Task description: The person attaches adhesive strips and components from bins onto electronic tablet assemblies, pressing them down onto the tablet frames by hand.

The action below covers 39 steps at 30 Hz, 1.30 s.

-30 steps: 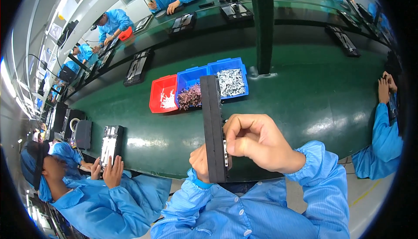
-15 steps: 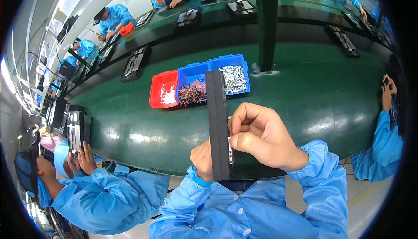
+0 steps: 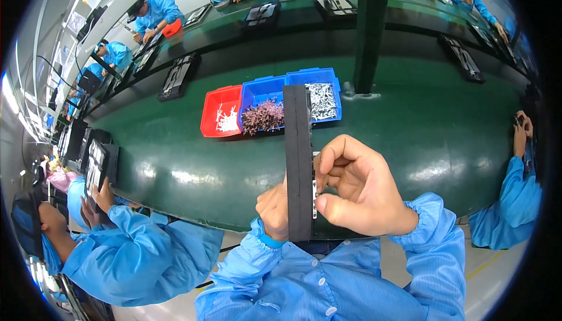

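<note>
My left hand (image 3: 273, 212) grips a black rectangular frame (image 3: 298, 163) that stands on edge in front of me. Its fingers are mostly hidden behind the frame. From this angle mainly the frame's dark narrow side shows, with a thin white and silver part (image 3: 314, 195) along its right face. Close beside that face is my right hand (image 3: 363, 186), thumb parted from the curled forefinger and nothing visible between them. Whether its fingertips touch the frame is hard to tell.
Beyond the frame, a red bin (image 3: 221, 112) holds white sticks. One blue bin (image 3: 261, 85) holds pinkish-brown small parts; another blue bin (image 3: 312, 76) holds silver pieces. A green post (image 3: 370, 40) rises from the green table (image 3: 410, 116). Co-workers sit left (image 3: 134, 251) and right (image 3: 509, 198).
My right thumb and forefinger have moved apart from a pinch at the frame's right face. The frame stays in my left hand. At left, the co-worker's frame has tilted.
</note>
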Each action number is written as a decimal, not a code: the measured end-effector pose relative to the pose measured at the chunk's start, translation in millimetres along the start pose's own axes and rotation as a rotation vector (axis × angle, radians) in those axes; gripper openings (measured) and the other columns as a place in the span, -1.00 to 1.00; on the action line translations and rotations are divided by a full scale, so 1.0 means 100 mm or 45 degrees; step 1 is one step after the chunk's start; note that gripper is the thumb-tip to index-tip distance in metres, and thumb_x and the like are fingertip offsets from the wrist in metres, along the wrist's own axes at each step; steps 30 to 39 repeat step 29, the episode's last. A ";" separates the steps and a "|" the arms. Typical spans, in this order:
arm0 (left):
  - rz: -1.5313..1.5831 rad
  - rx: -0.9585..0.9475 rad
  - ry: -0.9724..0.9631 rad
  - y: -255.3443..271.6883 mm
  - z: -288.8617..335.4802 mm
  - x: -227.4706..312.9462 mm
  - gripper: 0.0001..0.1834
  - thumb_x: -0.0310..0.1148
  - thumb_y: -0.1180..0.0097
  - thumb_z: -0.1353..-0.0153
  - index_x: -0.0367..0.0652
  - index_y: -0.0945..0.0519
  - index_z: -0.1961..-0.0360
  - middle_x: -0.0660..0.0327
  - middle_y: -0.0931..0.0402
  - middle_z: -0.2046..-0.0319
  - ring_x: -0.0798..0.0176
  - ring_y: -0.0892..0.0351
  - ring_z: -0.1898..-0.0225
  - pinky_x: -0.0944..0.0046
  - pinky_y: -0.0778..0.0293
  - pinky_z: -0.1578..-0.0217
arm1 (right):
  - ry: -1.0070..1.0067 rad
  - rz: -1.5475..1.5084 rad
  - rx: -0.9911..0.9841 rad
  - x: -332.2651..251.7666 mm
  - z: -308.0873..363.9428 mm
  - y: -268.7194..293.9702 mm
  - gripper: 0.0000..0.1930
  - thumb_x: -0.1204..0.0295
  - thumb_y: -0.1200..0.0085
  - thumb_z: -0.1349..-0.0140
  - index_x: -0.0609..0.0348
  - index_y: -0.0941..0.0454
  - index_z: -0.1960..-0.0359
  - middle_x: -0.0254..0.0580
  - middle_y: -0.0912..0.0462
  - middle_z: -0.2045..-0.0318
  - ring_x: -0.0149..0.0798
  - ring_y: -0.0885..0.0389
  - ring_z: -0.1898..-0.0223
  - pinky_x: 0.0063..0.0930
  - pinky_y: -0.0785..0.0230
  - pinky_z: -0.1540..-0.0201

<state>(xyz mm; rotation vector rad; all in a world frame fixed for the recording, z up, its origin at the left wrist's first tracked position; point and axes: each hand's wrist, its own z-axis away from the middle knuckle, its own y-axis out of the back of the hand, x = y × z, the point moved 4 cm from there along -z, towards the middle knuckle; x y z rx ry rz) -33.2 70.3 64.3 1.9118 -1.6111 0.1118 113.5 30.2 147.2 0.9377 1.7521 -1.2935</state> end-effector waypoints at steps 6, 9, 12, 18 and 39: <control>-0.074 -0.089 0.126 -0.06 0.15 -0.07 -0.39 -0.56 -0.27 0.05 -0.61 -0.49 -0.09 0.04 -0.69 0.38 0.23 -0.68 0.55 0.35 -0.52 0.58 | 0.113 0.067 0.049 0.02 0.06 -0.05 -0.57 0.64 -0.18 0.01 0.23 -0.27 0.10 -0.17 -0.42 0.18 -0.39 -0.44 0.13 -0.43 -0.36 -0.01; 0.025 -0.022 0.203 -0.05 0.16 -0.08 -0.46 -0.57 -0.27 0.05 -0.56 -0.55 -0.02 0.04 -0.69 0.38 0.20 -0.70 0.52 0.33 -0.54 0.56 | 0.158 0.104 0.019 0.00 0.07 -0.07 -0.53 0.64 -0.20 0.02 0.25 -0.27 0.08 -0.17 -0.42 0.16 -0.38 -0.44 0.10 -0.42 -0.35 -0.02; 0.114 -0.023 0.107 -0.03 0.12 -0.08 -0.57 -0.58 -0.27 0.06 -0.50 -0.60 0.08 0.02 -0.69 0.37 0.15 -0.71 0.49 0.30 -0.56 0.54 | 0.081 0.091 0.025 -0.05 0.03 -0.05 -0.54 0.63 -0.19 -0.02 0.27 -0.27 0.04 -0.18 -0.45 0.17 -0.40 -0.47 0.12 -0.46 -0.37 -0.01; -0.107 0.001 -0.101 0.04 -0.07 0.11 -0.63 -0.56 -0.28 0.04 -0.49 -0.62 0.15 -0.10 -0.68 0.26 0.14 -0.69 0.53 0.32 -0.53 0.57 | 0.036 -0.053 0.103 -0.03 -0.01 0.03 -0.66 0.69 -0.12 -0.17 0.33 -0.34 0.04 -0.21 -0.54 0.25 -0.46 -0.55 0.20 -0.51 -0.45 0.04; -0.126 -0.112 -0.014 -0.03 0.10 -0.06 -0.43 -0.60 -0.26 0.02 -0.53 -0.52 -0.10 -0.01 -0.69 0.39 0.27 -0.62 0.63 0.35 -0.47 0.62 | -0.023 -0.085 0.104 -0.03 -0.03 0.05 -0.68 0.63 -0.14 -0.16 0.28 -0.32 0.08 -0.22 -0.53 0.26 -0.47 -0.55 0.21 -0.54 -0.44 0.10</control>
